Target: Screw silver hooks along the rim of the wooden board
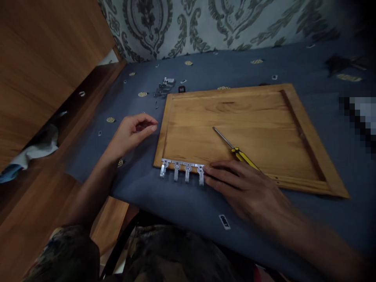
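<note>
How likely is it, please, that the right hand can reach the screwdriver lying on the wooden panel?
Probably yes: the screwdriver lies bare on the wooden panel, its yellow handle just beyond the right hand, with nothing between them.

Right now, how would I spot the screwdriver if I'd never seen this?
Find the big wooden panel on the blue cloth. The screwdriver lies on it, beside the right hand. Only it has a yellow-and-black handle; the nearby brackets are plain silver.
</note>
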The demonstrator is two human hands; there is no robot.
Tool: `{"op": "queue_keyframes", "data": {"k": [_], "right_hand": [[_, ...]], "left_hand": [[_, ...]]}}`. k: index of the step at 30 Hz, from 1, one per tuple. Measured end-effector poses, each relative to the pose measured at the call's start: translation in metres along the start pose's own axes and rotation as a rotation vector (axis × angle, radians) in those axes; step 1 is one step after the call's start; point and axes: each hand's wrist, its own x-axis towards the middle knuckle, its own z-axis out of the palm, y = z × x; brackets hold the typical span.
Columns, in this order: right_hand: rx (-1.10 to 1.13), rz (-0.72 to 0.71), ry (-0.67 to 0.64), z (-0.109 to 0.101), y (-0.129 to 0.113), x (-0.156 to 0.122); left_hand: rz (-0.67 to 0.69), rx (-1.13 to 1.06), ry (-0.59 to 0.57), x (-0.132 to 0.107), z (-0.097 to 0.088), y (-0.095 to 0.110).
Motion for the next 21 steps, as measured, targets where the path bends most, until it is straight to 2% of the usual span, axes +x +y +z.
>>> {"op": "queue_keyframes", "data": {"k": [4, 6, 10, 12, 14, 21], "right_hand": [[-0.073, 0.006, 0.02, 0.002, 0.002, -0.002], [-0.085, -0.053, 0.041, 0.003, 0.007, -0.004], [-0.078, -0.097, -0.01, 0.006, 0.016, -0.007], [-0.094, -0.113, 0.045, 0.006, 0.015, -0.006], [-0.119, -0.082, 0.103, 0.004, 0.014, -0.003], [-0.146, -0.154, -0.012, -0.005, 0.015, 0.002]], "left_hand": [[-0.056, 0.19, 0.056, 0.011, -0.005, -0.032], [-0.057, 0.248, 0.084, 0.019, -0.01, -0.044], [-0.059, 0.356, 0.126, 0.038, -0.02, -0.062], [-0.07, 0.404, 0.115, 0.047, -0.021, -0.068], [-0.081, 0.447, 0.09, 0.057, -0.019, -0.072], [-0.102, 0.562, 0.0, 0.093, 0.004, -0.081]]}}
